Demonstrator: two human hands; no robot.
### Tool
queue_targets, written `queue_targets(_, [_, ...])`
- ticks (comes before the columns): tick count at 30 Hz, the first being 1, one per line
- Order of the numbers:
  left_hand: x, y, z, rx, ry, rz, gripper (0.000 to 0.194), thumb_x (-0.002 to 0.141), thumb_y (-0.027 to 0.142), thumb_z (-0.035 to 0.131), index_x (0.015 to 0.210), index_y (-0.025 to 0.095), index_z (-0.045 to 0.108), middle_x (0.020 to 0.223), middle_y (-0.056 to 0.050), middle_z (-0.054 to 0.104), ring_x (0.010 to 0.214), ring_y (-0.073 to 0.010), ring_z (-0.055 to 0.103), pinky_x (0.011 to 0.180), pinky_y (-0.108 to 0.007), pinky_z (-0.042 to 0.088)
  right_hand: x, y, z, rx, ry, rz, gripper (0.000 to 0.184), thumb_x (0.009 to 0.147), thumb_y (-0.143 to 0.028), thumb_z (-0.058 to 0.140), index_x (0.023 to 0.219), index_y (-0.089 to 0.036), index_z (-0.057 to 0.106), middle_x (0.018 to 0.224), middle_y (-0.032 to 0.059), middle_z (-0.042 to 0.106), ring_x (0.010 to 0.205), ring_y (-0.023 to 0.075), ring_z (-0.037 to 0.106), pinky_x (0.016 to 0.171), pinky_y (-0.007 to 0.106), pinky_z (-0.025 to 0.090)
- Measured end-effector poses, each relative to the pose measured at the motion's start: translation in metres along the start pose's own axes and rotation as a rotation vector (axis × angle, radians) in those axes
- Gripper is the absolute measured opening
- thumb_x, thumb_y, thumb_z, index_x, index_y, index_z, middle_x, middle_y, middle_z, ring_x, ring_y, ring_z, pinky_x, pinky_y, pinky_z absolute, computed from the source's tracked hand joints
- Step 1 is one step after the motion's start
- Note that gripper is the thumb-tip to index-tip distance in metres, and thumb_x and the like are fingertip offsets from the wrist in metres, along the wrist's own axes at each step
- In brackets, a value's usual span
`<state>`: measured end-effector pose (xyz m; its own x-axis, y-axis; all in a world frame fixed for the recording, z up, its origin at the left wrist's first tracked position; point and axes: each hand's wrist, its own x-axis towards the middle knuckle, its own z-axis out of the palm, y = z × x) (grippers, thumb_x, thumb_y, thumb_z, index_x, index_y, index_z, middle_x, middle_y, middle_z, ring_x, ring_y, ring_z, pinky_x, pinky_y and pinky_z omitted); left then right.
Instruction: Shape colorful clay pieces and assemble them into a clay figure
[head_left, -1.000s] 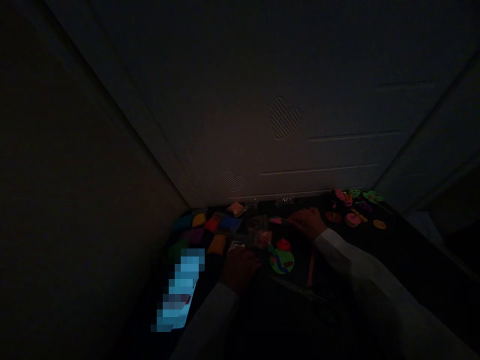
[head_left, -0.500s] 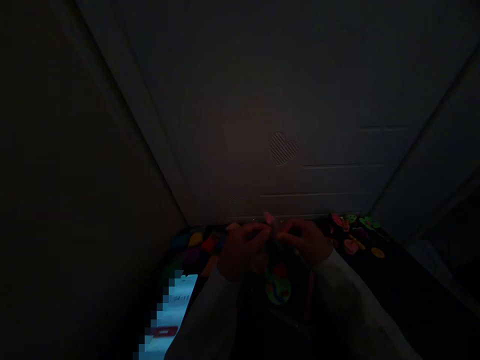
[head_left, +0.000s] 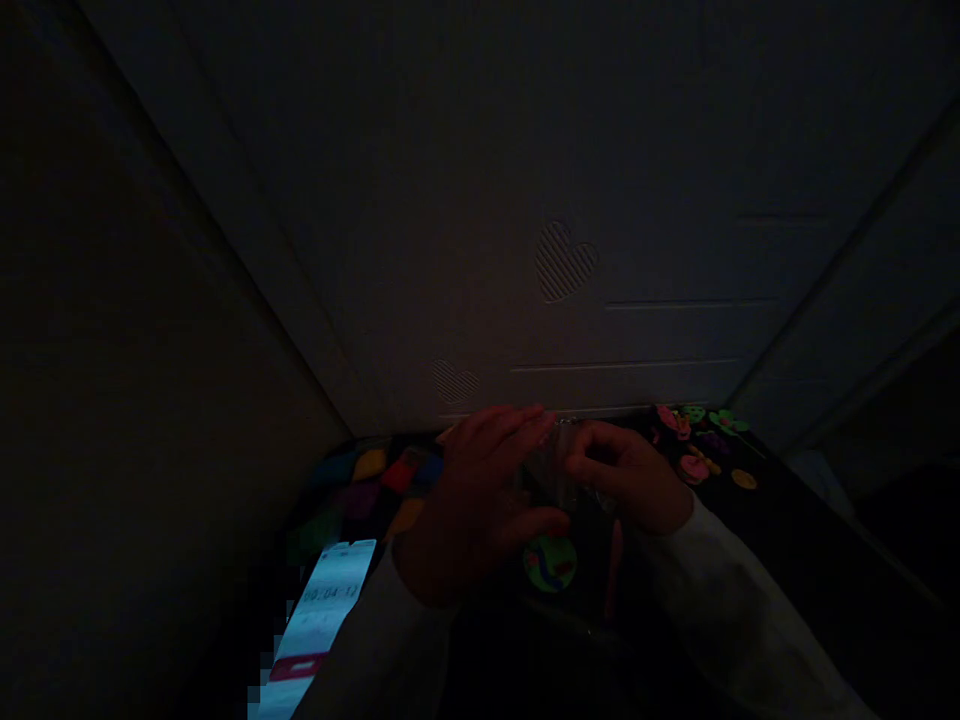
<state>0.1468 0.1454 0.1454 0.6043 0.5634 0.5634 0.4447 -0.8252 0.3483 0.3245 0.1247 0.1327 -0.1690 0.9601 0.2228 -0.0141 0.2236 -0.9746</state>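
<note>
We look down into a dim corner, with a dark wall on the far left and a white panelled door embossed with hearts straight ahead. Moving rightward, a lit phone lies on a dark tabletop, showing a timer-like row of digits and a red bar, with part of the picture blurred into blocks. Just beyond it, packets of modelling clay lie close together in yellow, red, blue, purple, orange and green.

The person's left hand, in a white sleeve, is spread with its fingers reaching toward a piece of clear plastic; in this dim light we cannot tell whether it has hold of the plastic. The piece sits between the two hands, raised near the door. The right hand, also in a white sleeve, curls closely around the plastic's right side and appears to pinch it.

Below the hands lies a green clay disc, with a pink clay strip just to its right. Further right are pink, green and orange clay shapes.
</note>
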Motion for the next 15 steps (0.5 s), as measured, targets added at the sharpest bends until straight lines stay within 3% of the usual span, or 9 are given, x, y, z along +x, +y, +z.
queue_targets(6, [-0.0002, 0.0012, 0.0051, 0.038, 0.011, 0.063, 0.066, 0.062, 0.047, 0.065, 0.116, 0.017, 0.042, 0.112, -0.01, 0.053, 0.106, -0.024, 0.044, 0.091, -0.043, 0.033, -0.0044, -0.0028, 0.0065, -0.005, 0.035, 0.101, 0.026, 0.064, -0.035, 0.064, 0.06, -0.016, 0.048, 0.057, -0.0044, 0.046, 0.054, 0.0061, 0.041, 0.053, 0.02, 0.034])
queue_targets(11, [-0.0025, 0.0018, 0.0016, -0.012, 0.089, 0.036, 0.057, 0.061, 0.044, 0.066, 0.108, 0.017, 0.048, 0.107, -0.009, 0.055, 0.104, -0.0229, 0.047, 0.089, -0.04, 0.037, -0.0045, -0.0035, 0.0035, 0.0, 0.008, 0.075, 0.021, 0.072, -0.034, 0.058, 0.063, -0.016, 0.05, 0.06, -0.0035, 0.051, 0.056, 0.006, 0.046, 0.055, 0.02, 0.038])
queue_targets(15, [-0.0034, -0.0014, 0.0017, -0.03, 0.131, -0.009, 0.044, 0.065, 0.036, 0.065, 0.104, 0.019, 0.051, 0.106, -0.007, 0.057, 0.103, -0.0203, 0.049, 0.088, -0.038, 0.04, -0.009, -0.0081, 0.0016, -0.175, 0.077, 0.032, 0.019, 0.074, -0.031, 0.055, 0.065, -0.016, 0.051, 0.063, -0.0019, 0.055, 0.059, 0.0073, 0.051, 0.058, 0.02, 0.041])
